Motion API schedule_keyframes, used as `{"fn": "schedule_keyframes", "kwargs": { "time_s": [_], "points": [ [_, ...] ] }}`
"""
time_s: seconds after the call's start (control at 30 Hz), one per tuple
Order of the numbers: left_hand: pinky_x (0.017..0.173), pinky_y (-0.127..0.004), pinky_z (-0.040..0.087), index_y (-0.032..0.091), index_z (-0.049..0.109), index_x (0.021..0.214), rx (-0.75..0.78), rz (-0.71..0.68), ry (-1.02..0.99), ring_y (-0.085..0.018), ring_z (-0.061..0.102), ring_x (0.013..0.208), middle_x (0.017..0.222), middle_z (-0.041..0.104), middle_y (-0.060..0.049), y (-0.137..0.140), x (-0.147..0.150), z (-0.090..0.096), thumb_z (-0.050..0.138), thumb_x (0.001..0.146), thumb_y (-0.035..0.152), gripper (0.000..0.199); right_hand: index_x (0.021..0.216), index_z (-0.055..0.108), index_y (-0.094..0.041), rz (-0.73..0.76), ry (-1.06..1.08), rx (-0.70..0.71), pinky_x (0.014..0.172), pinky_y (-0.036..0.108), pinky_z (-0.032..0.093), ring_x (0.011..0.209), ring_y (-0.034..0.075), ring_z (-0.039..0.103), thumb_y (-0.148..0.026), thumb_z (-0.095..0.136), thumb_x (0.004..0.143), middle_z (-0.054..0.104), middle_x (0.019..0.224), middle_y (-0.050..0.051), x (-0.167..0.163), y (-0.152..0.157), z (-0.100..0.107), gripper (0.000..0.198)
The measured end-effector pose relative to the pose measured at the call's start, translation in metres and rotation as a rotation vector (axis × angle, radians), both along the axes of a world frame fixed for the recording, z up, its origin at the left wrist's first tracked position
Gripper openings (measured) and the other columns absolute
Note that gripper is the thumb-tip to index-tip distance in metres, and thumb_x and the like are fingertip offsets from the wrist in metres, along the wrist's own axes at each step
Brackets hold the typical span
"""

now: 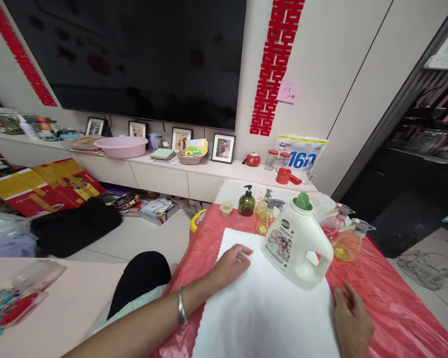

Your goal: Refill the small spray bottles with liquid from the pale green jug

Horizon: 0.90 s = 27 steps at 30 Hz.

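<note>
A white sheet with a scalloped edge (261,308) lies on the red plastic-covered table (403,303). Toward its far right end stands a large pale detergent jug (302,243) with a looped handle and a green piece in its mouth. My left hand (233,266) rests over the sheet's left part, fingers loosely bent and apart, holding nothing and clear of the jug. Beside the sheet's right edge is my right hand (353,315), fingers loosely curled with a gap at the thumb, nothing visible in it.
Behind the jug stand a green pump bottle (247,203), a small cup (226,208) and a yellow spray bottle (265,219). An orange spray bottle (348,244) and a pink one (333,223) are to its right. Beyond runs a low cabinet (201,185) with picture frames and a pink basin (122,147).
</note>
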<state>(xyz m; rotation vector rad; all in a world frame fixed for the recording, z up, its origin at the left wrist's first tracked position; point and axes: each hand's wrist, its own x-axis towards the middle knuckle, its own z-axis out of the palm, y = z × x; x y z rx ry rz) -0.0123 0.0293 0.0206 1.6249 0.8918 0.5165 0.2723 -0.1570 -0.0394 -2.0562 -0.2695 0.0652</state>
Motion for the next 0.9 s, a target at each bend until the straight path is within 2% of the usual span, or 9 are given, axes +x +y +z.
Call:
{"fn": "schedule_keyframes", "kwargs": {
  "time_s": [0.1,0.17,0.3,0.43,0.6,0.77,0.9],
  "points": [
    [0.085,-0.030,0.052,0.019,0.070,0.109,0.141,0.141,-0.053,-0.020,0.066,0.096,0.106,0.071,-0.007,0.037,0.036,0.028,0.068,0.081,0.026,0.029,0.126,0.065,-0.011,0.005,0.016,-0.033,0.112,0.049,0.038,0.108,0.034,0.059,-0.071,0.047,0.059,0.065,0.106,0.011,-0.002,0.001,0.005,0.091],
    [0.093,-0.031,0.051,0.018,0.068,0.114,0.185,0.184,-0.080,-0.021,0.065,0.106,0.117,0.068,-0.010,0.058,0.064,0.037,0.068,0.083,0.026,0.032,0.125,0.065,-0.011,0.016,0.027,-0.052,0.112,0.050,0.039,0.110,0.036,0.058,-0.074,0.046,0.057,0.065,0.106,0.012,-0.002,0.001,0.008,0.095],
    [0.104,-0.038,0.047,0.015,0.066,0.115,0.262,0.269,-0.104,-0.026,0.060,0.117,0.125,0.063,-0.014,0.087,0.114,0.036,0.077,0.076,0.023,0.041,0.129,0.063,-0.012,0.054,0.037,-0.079,0.110,0.048,0.043,0.116,0.037,0.056,-0.080,0.047,0.058,0.066,0.107,0.011,0.006,-0.004,-0.001,0.100],
    [0.104,-0.043,0.045,0.017,0.068,0.106,0.300,0.298,-0.110,-0.029,0.059,0.117,0.119,0.065,-0.012,0.100,0.144,0.027,0.085,0.069,0.026,0.042,0.137,0.059,-0.017,0.099,0.023,-0.119,0.106,0.046,0.046,0.120,0.035,0.055,-0.082,0.049,0.065,0.065,0.113,0.007,0.024,-0.011,-0.025,0.097],
    [0.100,-0.044,0.046,0.018,0.068,0.093,0.341,0.293,-0.114,-0.029,0.062,0.109,0.109,0.069,-0.011,0.104,0.155,0.022,0.083,0.070,0.026,0.029,0.136,0.060,-0.020,0.118,-0.016,-0.124,0.097,0.045,0.051,0.117,0.036,0.057,-0.078,0.053,0.070,0.066,0.112,0.006,0.038,-0.014,-0.043,0.088],
    [0.097,-0.041,0.046,0.019,0.064,0.089,0.395,0.297,-0.158,-0.026,0.063,0.105,0.104,0.071,-0.009,0.104,0.152,0.023,0.079,0.073,0.019,0.022,0.134,0.061,-0.020,0.140,-0.032,-0.123,0.095,0.043,0.052,0.114,0.035,0.058,-0.078,0.053,0.071,0.066,0.110,0.005,0.036,-0.014,-0.043,0.086],
    [0.092,-0.037,0.048,0.020,0.058,0.092,0.394,0.340,-0.204,-0.022,0.065,0.096,0.097,0.070,-0.006,0.107,0.136,0.028,0.071,0.079,0.019,0.019,0.133,0.062,-0.018,0.140,-0.035,-0.106,0.097,0.043,0.052,0.112,0.034,0.059,-0.078,0.053,0.069,0.066,0.108,0.006,0.033,-0.013,-0.041,0.088]
  ]
}}
